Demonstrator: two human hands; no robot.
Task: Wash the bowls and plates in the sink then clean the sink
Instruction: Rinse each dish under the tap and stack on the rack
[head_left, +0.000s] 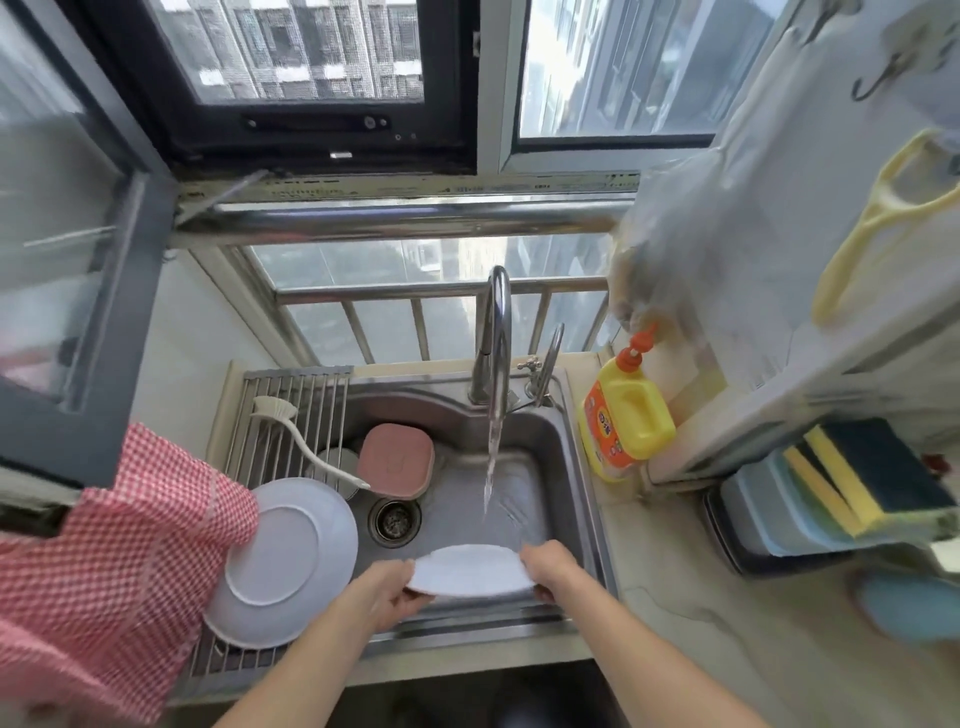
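I hold a white plate (470, 569) over the near side of the steel sink (563, 467), my left hand (387, 592) on its left rim and my right hand (550, 569) on its right rim. Water runs from the faucet (496, 338) into the basin just beyond the plate. A second white plate (283, 558) lies upside down on the roll-up rack (291, 395) at the sink's left. A pink square bowl (397, 457) sits upside down in the basin by the drain (395, 519). A white dish brush (296, 431) rests on the rack.
A yellow detergent bottle (626, 415) stands on the counter right of the sink. Sponges (862, 475) sit in a blue holder further right. A red checked cloth (104, 561) hangs at the left. Window railing (415, 296) runs behind the faucet.
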